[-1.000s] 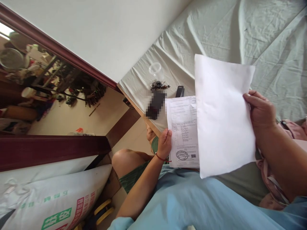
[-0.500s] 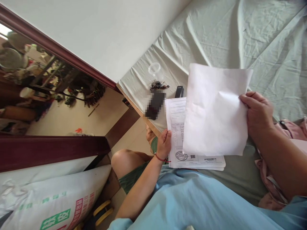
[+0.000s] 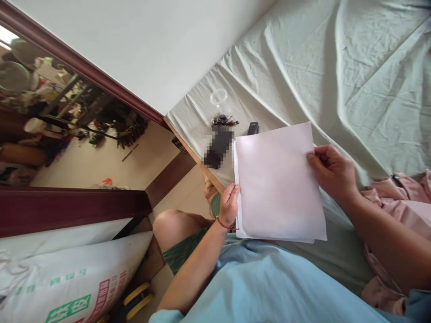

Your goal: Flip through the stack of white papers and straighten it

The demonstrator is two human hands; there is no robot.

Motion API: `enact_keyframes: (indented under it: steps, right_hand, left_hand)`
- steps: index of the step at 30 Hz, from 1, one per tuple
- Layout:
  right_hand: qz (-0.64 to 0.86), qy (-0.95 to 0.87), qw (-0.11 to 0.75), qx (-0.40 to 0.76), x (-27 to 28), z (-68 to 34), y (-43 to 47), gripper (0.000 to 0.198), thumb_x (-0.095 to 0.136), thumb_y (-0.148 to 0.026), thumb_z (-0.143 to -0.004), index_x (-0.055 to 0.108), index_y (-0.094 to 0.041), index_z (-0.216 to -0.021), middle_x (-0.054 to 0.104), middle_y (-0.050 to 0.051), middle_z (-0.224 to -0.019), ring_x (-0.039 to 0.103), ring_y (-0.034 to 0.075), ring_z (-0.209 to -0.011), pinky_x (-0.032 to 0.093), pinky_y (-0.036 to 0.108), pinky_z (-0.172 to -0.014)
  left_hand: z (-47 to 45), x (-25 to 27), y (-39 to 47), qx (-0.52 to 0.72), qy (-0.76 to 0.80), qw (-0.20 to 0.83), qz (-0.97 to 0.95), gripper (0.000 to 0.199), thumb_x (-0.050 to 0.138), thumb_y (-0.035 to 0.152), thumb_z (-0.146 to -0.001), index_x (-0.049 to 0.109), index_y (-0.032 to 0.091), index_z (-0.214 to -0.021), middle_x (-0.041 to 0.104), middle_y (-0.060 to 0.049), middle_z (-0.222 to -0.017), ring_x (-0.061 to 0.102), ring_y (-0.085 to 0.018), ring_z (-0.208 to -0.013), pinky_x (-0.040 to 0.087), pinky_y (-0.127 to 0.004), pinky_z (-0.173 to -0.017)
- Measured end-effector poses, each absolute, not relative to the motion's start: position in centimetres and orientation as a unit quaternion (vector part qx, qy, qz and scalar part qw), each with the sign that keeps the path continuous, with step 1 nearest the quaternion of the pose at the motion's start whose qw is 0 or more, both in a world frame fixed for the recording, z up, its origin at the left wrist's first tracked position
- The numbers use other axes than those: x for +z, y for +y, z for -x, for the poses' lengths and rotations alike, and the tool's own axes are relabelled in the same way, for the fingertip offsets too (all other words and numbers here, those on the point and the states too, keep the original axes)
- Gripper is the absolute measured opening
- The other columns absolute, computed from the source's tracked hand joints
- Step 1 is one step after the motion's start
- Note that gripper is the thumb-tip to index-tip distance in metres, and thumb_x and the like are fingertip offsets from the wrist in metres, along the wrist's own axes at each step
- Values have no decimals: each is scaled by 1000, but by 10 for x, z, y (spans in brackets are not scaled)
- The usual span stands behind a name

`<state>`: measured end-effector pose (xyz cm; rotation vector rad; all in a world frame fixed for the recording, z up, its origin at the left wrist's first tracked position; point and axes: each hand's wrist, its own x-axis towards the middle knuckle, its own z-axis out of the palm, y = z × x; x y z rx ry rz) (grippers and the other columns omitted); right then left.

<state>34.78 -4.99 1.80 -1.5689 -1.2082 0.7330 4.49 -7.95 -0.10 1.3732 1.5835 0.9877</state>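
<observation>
A blank white sheet of paper lies over a thin stack of papers, whose left edge shows beneath it. My left hand, with a red cord on the wrist, grips the stack at its left edge, thumb on top. On the other side, my right hand pinches the upper right edge of the blank sheet between thumb and fingers. The printed page under the sheet is hidden. Just beyond the papers is a black stapler-like object, partly covered by the sheet.
On the pale green cloth are a blurred dark phone-like object, a bunch of keys and a clear plastic cup. Pink fabric lies at right. A large printed sack stands lower left.
My right hand has brought the blank sheet left and down onto the stack, covering the printed page. My left hand has kept its hold on the stack.
</observation>
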Motion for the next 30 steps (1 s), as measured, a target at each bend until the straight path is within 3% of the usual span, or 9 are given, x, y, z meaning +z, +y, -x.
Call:
enact_keyframes:
  steps: [20, 25, 30]
  right_hand:
    - [665, -524, 446, 291, 19, -334, -55, 13, 66, -36, -90, 63, -25, -85, 58, -1, -66, 49, 13, -55, 38, 29, -53]
    - [660, -539, 430, 299, 16, -335, -54, 13, 63, -36, -90, 62, -24, -85, 59, -1, -65, 49, 14, -54, 38, 29, -53]
    - [658, -585, 397, 259, 9, -341, -51, 10, 63, -29, -86, 62, -25, -95, 68, 5, -85, 63, 19, -71, 52, 34, -64]
  left_hand:
    - [-48, 1, -83, 381, 603, 407, -570, 52, 53, 67, -99, 51, 21, -74, 43, 4, -66, 40, -13, -63, 35, -28, -60]
    - [-48, -3, -84, 386, 606, 406, -565, 52, 52, 67, -99, 52, 21, -76, 47, 3, -67, 43, -14, -64, 37, -28, -62]
    - [-49, 1, -84, 407, 613, 364, -571, 56, 53, 72, -97, 52, 22, -71, 51, 1, -66, 46, -15, -65, 44, -29, -65]
